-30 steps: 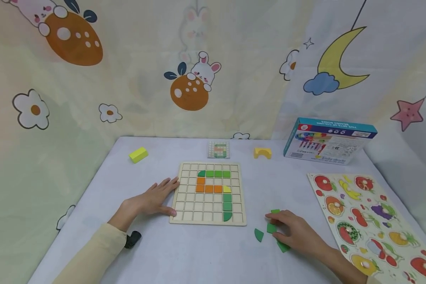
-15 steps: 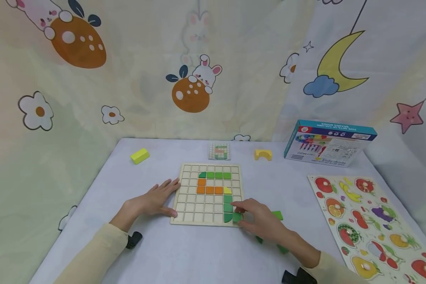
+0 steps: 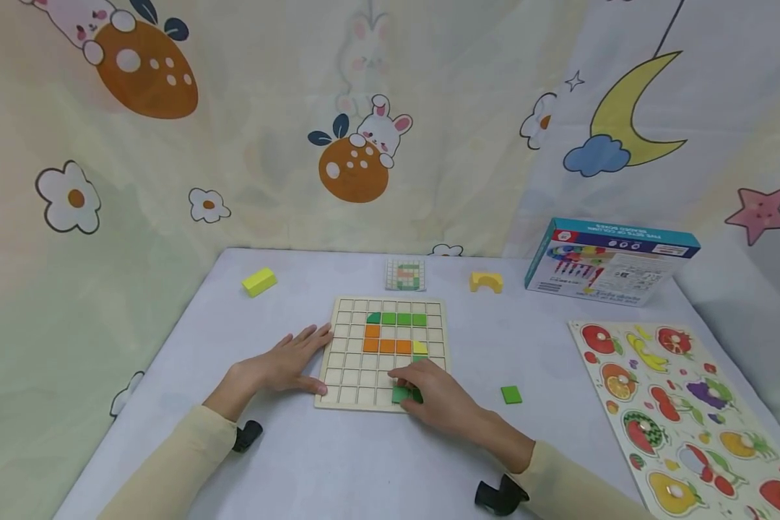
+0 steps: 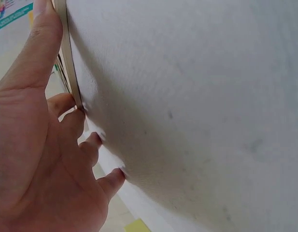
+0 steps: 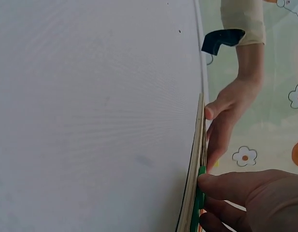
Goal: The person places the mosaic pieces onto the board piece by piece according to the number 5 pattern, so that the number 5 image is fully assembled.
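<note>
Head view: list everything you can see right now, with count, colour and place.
grid board: 1, pale wood, table centre; green, orange and yellow tiles set in its cells
green tile: 1, on the board's near row under the right hand's fingertips
loose green tile: 1, on the table right of the board
pattern card: 1, small, behind the board
yellow block: 1, far left of the table
arch block: 1, yellow, behind the board to the right
box: 1, teal and white, far right
fruit puzzle: 1, multicoloured, right edge
table: 1, white cloth
backdrop: cartoon-print curtains
left hand: flat against the board's left edge
right hand: grip on the green tile
</note>
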`<action>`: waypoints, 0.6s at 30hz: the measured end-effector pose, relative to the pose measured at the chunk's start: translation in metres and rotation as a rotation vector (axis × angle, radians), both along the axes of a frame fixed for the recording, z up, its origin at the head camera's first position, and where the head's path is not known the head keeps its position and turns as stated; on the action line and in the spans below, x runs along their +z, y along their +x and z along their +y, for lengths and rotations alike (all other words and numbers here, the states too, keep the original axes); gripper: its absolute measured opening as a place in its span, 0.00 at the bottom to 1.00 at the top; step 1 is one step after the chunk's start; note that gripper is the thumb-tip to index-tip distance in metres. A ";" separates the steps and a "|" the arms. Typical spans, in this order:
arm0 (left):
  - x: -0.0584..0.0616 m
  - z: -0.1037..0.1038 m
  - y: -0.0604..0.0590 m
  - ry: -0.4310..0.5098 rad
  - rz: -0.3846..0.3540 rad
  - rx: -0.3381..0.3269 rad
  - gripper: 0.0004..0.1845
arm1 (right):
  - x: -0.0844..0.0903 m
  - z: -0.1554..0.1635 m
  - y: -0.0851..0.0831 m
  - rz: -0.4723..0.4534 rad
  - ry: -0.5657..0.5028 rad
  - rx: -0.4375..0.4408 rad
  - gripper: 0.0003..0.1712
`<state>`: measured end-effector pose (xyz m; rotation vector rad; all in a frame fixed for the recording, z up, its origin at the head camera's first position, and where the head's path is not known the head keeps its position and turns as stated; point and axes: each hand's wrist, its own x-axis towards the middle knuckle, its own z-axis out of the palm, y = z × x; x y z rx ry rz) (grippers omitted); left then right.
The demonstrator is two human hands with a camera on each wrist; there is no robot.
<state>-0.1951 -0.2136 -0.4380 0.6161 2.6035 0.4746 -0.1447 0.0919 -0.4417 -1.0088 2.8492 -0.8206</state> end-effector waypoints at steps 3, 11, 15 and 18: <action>0.001 0.000 0.000 0.000 0.003 -0.003 0.57 | -0.001 0.001 0.000 0.006 0.003 0.006 0.25; 0.002 0.001 -0.001 0.004 0.001 0.000 0.57 | 0.000 0.005 0.000 -0.018 0.026 0.001 0.23; 0.001 0.001 -0.001 -0.001 0.001 -0.003 0.57 | 0.001 0.008 0.000 -0.051 0.018 -0.007 0.24; 0.000 0.000 -0.001 0.003 0.008 -0.007 0.56 | 0.006 0.017 0.000 -0.089 -0.009 -0.040 0.26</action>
